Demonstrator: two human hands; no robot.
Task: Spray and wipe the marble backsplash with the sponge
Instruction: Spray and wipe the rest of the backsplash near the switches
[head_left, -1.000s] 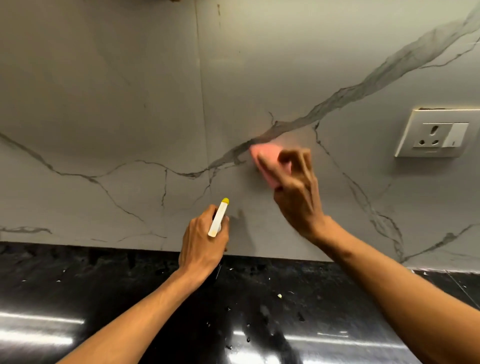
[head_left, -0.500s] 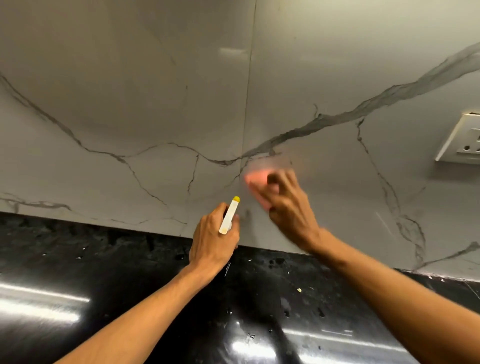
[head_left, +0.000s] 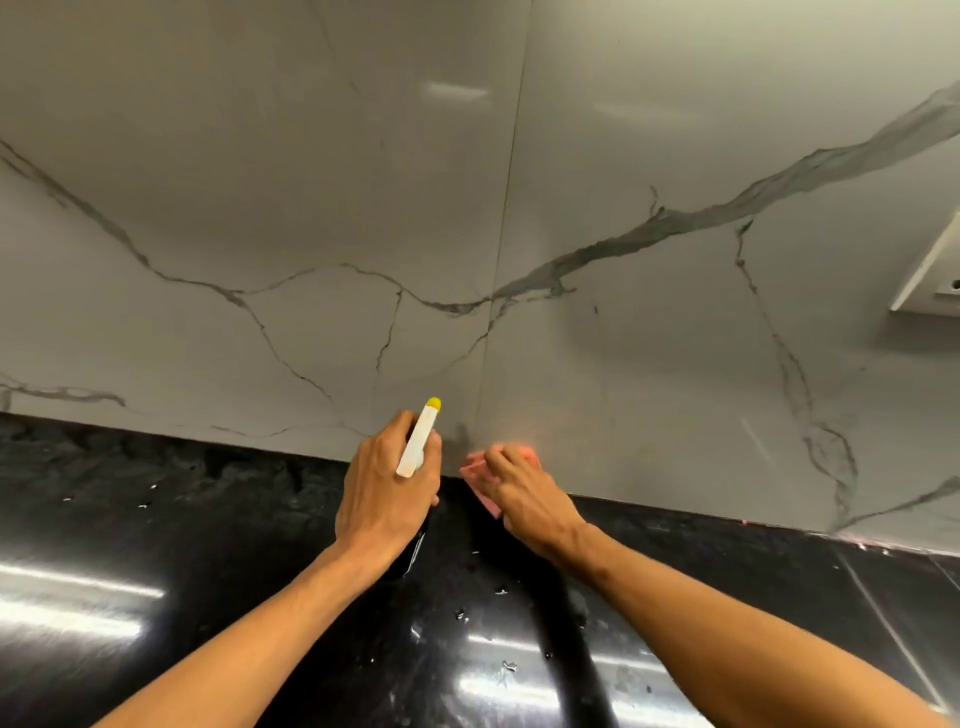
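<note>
Under my right hand (head_left: 524, 499), whose curled fingers grip it, the pink sponge (head_left: 475, 467) presses the marble backsplash (head_left: 311, 208) at its bottom edge. I judge this the wiping step; next needs a fresh stroke across unwiped marble. Just left, my left hand (head_left: 384, 493) grips the spray bottle (head_left: 418, 441), yellow tip up. Below both hands, a glossy black counter (head_left: 208, 545) holds droplets; far right, a white socket (head_left: 930, 270).

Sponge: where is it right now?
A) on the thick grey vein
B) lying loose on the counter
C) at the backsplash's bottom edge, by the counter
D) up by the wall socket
C: the right hand holds the pink sponge low on the backsplash, right where it meets the black counter.
</note>
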